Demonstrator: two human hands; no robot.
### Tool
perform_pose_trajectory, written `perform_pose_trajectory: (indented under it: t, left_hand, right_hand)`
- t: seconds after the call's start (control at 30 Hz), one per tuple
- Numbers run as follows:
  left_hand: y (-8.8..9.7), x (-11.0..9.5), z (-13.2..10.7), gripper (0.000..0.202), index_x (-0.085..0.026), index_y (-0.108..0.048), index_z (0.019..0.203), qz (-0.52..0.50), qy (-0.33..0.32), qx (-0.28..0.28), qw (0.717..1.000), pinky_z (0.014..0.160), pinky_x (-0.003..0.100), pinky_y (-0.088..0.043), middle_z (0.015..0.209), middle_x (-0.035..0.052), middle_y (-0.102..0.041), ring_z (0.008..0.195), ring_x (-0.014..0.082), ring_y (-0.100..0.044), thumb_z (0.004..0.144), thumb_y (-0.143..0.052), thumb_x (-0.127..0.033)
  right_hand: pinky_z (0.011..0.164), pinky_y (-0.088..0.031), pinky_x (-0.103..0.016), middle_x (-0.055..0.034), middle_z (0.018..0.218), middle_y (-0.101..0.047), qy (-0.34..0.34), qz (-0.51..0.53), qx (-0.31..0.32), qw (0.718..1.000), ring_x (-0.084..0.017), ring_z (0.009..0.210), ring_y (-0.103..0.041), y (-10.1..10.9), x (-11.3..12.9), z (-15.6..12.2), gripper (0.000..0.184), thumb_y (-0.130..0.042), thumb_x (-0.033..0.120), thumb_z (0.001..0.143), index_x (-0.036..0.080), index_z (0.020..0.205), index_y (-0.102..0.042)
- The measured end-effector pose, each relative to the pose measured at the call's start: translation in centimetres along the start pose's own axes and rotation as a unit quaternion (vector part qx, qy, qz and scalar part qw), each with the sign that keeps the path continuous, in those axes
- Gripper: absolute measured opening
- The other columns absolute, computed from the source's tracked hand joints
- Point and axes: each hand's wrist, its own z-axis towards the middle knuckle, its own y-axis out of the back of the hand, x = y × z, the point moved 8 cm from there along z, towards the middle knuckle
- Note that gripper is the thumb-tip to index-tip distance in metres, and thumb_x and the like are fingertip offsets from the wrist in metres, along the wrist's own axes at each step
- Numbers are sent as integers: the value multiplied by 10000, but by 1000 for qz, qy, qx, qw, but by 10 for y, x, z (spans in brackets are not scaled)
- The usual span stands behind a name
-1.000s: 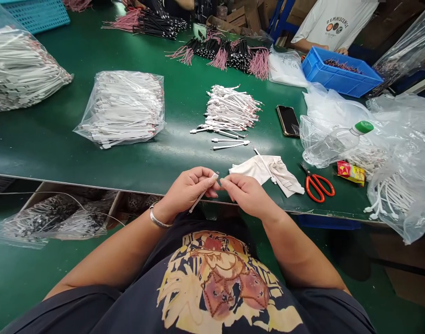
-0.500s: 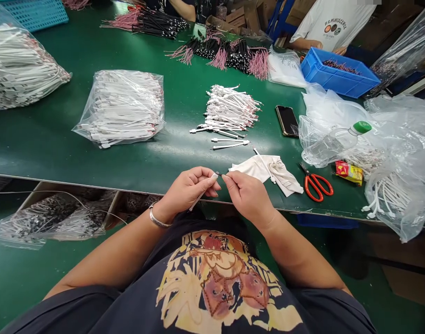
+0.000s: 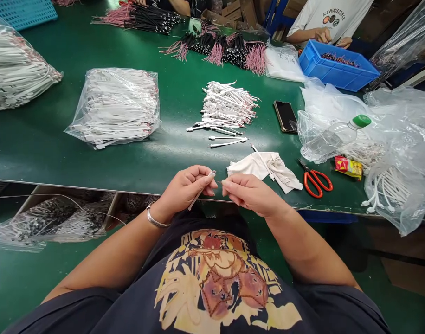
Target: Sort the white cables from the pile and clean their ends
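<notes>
Two bare hands hold a thin white cable (image 3: 197, 198) up at the front edge of the green worktop (image 3: 41, 157).

The left hand (image 3: 184, 190) grips the cable closed between thumb and fingers, its tip angled up toward the right hand (image 3: 250, 195), which seems to keep that end within easy reach. The right hand's grip is pinched almost shut just beside the tip; nothing shows in it, though a fine wire would be too thin to tell. Around the crumpled white cloth (image 3: 264, 169): the hands lie just left, red-handled scissors (image 3: 317, 182) just right, a phone (image 3: 285, 116) beyond, and a loose heap of white cables (image 3: 226, 106) beyond and left, close to hand. A blue plastic crate (image 3: 338, 67) sits far beyond, by a co-worker's hands (image 3: 324, 35).
</notes>
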Motion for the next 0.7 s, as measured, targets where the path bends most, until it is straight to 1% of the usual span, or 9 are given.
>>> perform_pose_trajectory:
  t: [0.03,0.1,0.33,0.43,0.5,0.57,0.6,0.67,0.7]
  left_hand:
    - [0,0,0,205,-164,-588,884,-5,-1,0,1000,594,209,-494,759,12,-663,607,97,-609,799,-633,-344]
    - [-1,-1,0,189,-164,-586,883,-7,-1,7,1000,601,203,-493,762,8,-662,609,90,-610,809,-624,-334]
    - [-1,0,1,197,-164,-587,870,-1,9,0,1000,599,213,-496,753,5,-668,604,98,-615,800,-633,-343]
    - [0,0,-2,209,-170,-570,874,-22,8,-19,1000,596,215,-495,760,3,-681,602,101,-627,797,-638,-352]
    - [6,-3,-6,215,-177,-554,895,-39,-1,-45,998,624,227,-504,787,10,-699,634,110,-647,803,-633,-354]
    - [25,-16,-11,237,-185,-551,965,-44,-40,-100,993,700,254,-515,811,16,-714,704,123,-666,808,-634,-342]
    - [40,-26,-14,257,-189,-550,1001,-44,-69,-140,987,742,264,-513,820,16,-719,744,126,-669,805,-641,-328]
    - [80,-47,-22,272,-192,-558,1022,-53,-129,-239,961,786,251,-498,820,3,-723,797,114,-659,788,-667,-279]
    - [101,-56,-25,223,-190,-563,960,-73,-146,-286,944,758,225,-492,825,-11,-722,795,102,-651,777,-678,-242]
  right_hand:
    - [406,-228,-204,61,501,-406,-13,43,11,999,-74,421,-306,0,-3,-1,376,-392,499,902,177,784,-546]
    - [411,-241,-196,60,508,-416,-14,61,-12,998,-70,434,-328,4,-5,-3,375,-422,505,889,173,777,-553]
    - [539,-346,-220,41,537,-477,41,-73,-92,992,-93,523,-427,7,2,-1,353,-402,435,916,180,739,-569]
    - [592,-367,-238,10,616,-553,78,-175,-129,973,-117,588,-487,16,11,-5,332,-384,402,932,191,776,-587]
    - [651,-383,-256,-26,722,-618,101,-265,-195,939,-145,674,-538,35,15,-15,301,-391,371,932,195,822,-608]
    - [709,-389,-276,-60,819,-658,110,-346,-305,880,-179,762,-571,67,14,-30,268,-412,345,922,189,887,-627]
    - [708,-386,-284,-72,850,-666,96,-384,-349,849,-192,775,-575,84,9,-36,266,-417,342,917,186,906,-632]
    - [666,-371,-292,-76,840,-670,58,-450,-378,807,-206,756,-573,111,-7,-41,266,-424,347,909,188,913,-638]
    - [641,-359,-295,-76,829,-670,36,-475,-390,788,-209,737,-569,124,-17,-42,268,-424,345,907,189,919,-642]
